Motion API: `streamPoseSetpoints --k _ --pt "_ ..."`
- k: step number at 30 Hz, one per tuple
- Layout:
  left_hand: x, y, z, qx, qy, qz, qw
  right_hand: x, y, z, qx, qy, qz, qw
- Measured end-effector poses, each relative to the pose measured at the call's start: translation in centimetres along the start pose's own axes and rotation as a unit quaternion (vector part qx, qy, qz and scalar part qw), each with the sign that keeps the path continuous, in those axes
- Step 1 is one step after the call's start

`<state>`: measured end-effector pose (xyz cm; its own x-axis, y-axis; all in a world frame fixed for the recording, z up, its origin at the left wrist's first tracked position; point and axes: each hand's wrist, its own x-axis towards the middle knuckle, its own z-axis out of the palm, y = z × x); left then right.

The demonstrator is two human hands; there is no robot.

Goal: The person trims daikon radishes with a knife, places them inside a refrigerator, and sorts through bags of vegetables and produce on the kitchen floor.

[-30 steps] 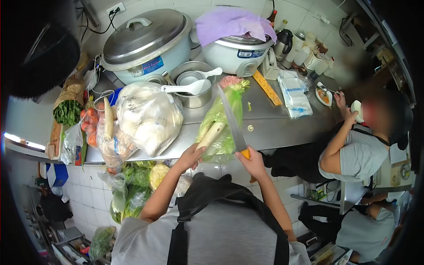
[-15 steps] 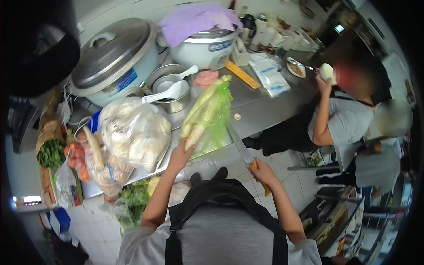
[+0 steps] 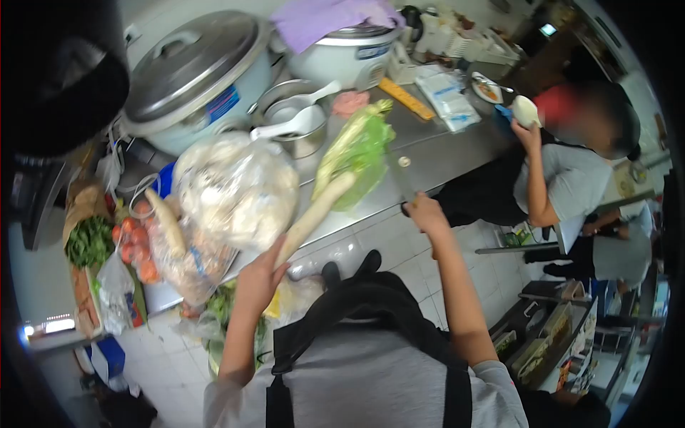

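One long white radish (image 3: 308,219) runs across the middle of the frame, its near end gripped by the left hand (image 3: 258,279), whose fingers are closed around it. Its far end meets one green plastic bag (image 3: 367,153) holding pale vegetable stalks; whether the tip lies inside the bag or on it cannot be told. One knife (image 3: 401,176) is held in the right hand (image 3: 428,214), that grip closed at the handle, the blade slanting to the upper left. One small pale slice (image 3: 404,162) sits just beside the blade on the steel worktop (image 3: 446,157).

Two rice cookers stand along the top of the frame: a larger one (image 3: 235,107) at upper left, and a smaller one (image 3: 346,63) at upper centre, under one purple cloth (image 3: 328,20). Below them is one steel pot (image 3: 308,145) with two white ladles (image 3: 289,125). One pink cloth (image 3: 350,103), one yellow strip (image 3: 407,98) and one packet of clear bags (image 3: 448,98) follow toward the upper right.

The worktop's front edge climbs from lower left to right of centre; both hands appear on its near side, over the tiled floor (image 3: 399,239). Bare steel stretches to the right of the green bag, below the packet. At left, one big clear sack (image 3: 239,189) crowds the radish and fills the surface up to the edge.
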<state>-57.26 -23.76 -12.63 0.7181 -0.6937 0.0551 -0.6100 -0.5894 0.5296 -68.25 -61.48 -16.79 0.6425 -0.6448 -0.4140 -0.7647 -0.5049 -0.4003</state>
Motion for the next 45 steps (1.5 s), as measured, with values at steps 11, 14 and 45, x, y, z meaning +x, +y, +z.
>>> streamPoseSetpoints --k 11,14,45 --pt "1.5 -0.5 3.6 0.087 -0.142 -0.020 0.986 -11.5 4.4 0.7 -0.011 0.055 -0.067 0.996" --pt "0.6 -3.1 6.2 0.071 -0.133 0.013 0.988 -12.1 3.0 0.5 -0.003 0.044 -0.087 0.995" --pt "16.0 9.8 19.7 0.101 0.158 -0.006 0.982 -5.4 10.6 -3.4 0.026 -0.023 -0.203 0.979"
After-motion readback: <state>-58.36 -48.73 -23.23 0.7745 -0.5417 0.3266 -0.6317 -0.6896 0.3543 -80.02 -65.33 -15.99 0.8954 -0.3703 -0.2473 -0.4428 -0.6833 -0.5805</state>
